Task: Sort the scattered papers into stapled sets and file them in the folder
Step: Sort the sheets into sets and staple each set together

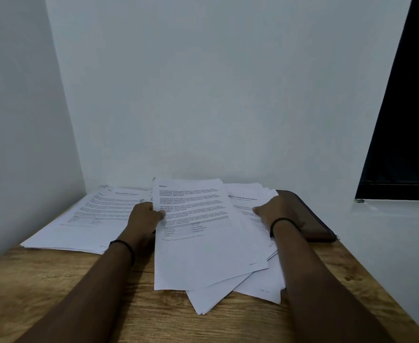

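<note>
My left hand (145,216) pinches the left edge of a printed sheet (203,243) headed "Section", thumb on top, and holds it over the loose pile in the middle of the table. My right hand (275,209) lies on the papers (250,206) to the right, fingers pointing left toward that sheet's right edge; whether it grips a page is unclear. Under the held sheet more white pages (218,300) fan out toward me. A separate stack of printed papers (87,219) lies at the left. A dark brown folder (312,219) sits at the right, partly under the papers and my wrist.
The wooden table (55,280) stands in a corner, with white walls at the left and the back. A white ledge (389,231) with a dark window above it runs along the right. Bare wood shows at the front left.
</note>
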